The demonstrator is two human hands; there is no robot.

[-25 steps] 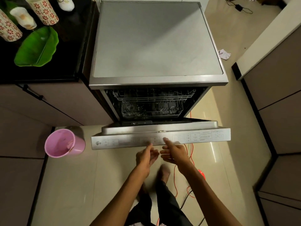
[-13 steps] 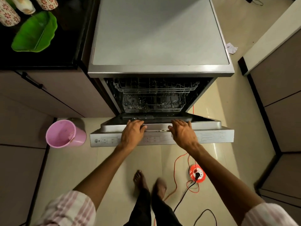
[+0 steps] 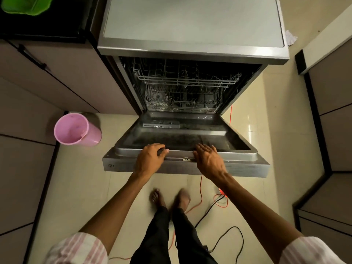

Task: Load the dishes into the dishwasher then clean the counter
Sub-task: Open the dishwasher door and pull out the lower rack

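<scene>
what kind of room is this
Most likely a home kitchen: an open dishwasher with wire racks stands beside a dark counter over cabinets.

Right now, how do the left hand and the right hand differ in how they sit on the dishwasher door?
The left hand curls its fingers over the top edge of the dishwasher door, thumb along the rim; the right hand lies flatter, fingers straighter and spread. The left hand sits left of the door's latch, the right hand just right of it. Both rest on the same edge of the lowered door, palms down.
</scene>
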